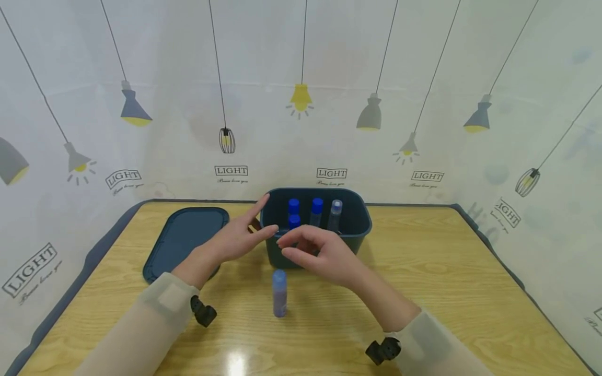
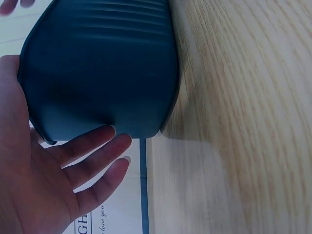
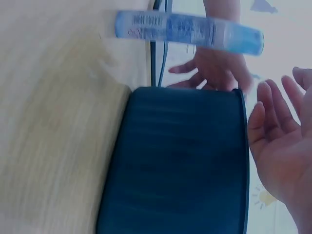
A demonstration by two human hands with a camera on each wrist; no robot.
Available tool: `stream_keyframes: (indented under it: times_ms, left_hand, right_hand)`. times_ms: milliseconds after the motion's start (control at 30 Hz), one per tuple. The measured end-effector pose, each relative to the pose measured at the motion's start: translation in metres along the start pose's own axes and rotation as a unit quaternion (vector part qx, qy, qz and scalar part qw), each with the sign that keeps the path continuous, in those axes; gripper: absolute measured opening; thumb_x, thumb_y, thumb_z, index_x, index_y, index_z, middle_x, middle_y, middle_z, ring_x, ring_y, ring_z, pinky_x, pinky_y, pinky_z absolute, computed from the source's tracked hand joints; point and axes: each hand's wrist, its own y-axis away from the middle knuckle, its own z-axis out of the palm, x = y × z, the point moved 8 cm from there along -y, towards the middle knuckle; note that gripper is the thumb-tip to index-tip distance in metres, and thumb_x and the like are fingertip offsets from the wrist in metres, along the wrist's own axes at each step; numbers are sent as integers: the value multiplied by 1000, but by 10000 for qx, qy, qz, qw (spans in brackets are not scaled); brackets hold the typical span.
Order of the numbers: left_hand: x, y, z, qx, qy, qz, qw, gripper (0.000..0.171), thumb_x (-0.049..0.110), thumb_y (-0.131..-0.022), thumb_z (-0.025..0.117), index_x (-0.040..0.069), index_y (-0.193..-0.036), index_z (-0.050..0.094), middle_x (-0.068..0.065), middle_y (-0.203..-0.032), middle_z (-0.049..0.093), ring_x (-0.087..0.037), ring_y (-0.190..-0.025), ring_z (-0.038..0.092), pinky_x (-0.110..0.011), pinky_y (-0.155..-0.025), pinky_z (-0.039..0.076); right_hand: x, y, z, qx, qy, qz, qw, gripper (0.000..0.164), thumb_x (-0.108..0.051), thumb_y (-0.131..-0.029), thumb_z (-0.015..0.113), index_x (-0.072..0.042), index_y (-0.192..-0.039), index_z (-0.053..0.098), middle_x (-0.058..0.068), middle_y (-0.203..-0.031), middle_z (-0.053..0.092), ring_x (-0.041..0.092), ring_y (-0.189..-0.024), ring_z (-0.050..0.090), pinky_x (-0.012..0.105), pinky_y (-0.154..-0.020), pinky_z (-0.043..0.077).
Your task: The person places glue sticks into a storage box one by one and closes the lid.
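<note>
Squarely upright bin: a dark blue tub [image 1: 276, 259] with its open top facing up, resting on a wood-grain table [image 1: 423, 256].
Left hand: at the bin's left side [image 1: 237, 237], fingers spread and nearly straight, with nothing in its grasp; the thumb points across the bin's near left corner, and whether any finger touches the wall I cannot tell.
Right hand: before the bin's near rim [image 1: 324, 249], fingers loosely bent, a gap between thumb and index finger, holding nothing.
Loose bottle: standing upright on the table at the near side of the bin [image 1: 279, 295], apart from it and from both hands; pale blue cap, translucent body with a printed label.
Bottles inside: four within the bin [image 1: 317, 206], three topped in deep blue and the rightmost in a clear cap; their lower ends are hidden.
Lid: a flat dark blue panel left of the bin [image 1: 185, 230], partly covered by the left hand and forearm.
Backdrop: white cloth behind the bin [image 1: 263, 146], printed with hanging lamps and the word LIGHT.
</note>
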Motion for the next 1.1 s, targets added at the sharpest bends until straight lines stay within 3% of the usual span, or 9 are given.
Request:
stream_keyframes:
  times_ms: [200,367,500,800,1100]
  left_hand:
    - [-3,0,1,-15,-28,-16,10000,92,79,-103,52,54,-174,0,-10,-134,66,-29,-120,67,-47,-92,59]
    - [-4,0,1,-13,1,-27,10000,91,79,-103,53,55,-173,0,-10,-134,67,-29,-120,67,-46,-90,59]
    - [-3,1,1,-11,46,-14,10000,91,79,-103,53,55,-173,1,-10,-134,67,-29,-119,67,-45,-89,59]
    - [-4,-1,0,-9,48,-14,10000,91,79,-103,53,55,-173,1,-10,-135,66,-30,-120,67,-46,-90,59]
    - [-5,-1,1,-11,25,-23,10000,91,80,-102,53,56,-173,1,-11,-137,66,-29,-118,67,-45,-90,59]
  right_hand:
    - [5,11,19,-771,-240,402,9959,32,-25,-107,74,-19,-139,72,2,-136,73,15,-92,70,29,-82,60]
    - [14,17,29,-1125,-424,643,9907,39,-24,-106,76,-19,-144,68,6,-136,72,15,-92,70,30,-84,61]
    - [19,20,33,-1245,-506,752,9881,39,-24,-107,76,-18,-144,66,5,-129,73,15,-89,69,30,-84,60]
    - [25,22,41,-1368,-874,847,9831,38,-18,-106,76,-16,-140,60,7,-133,67,18,-90,71,27,-85,58]
    - [30,23,47,-1452,-817,951,9814,38,-18,-106,75,-20,-141,59,4,-127,66,16,-91,69,26,-86,57]
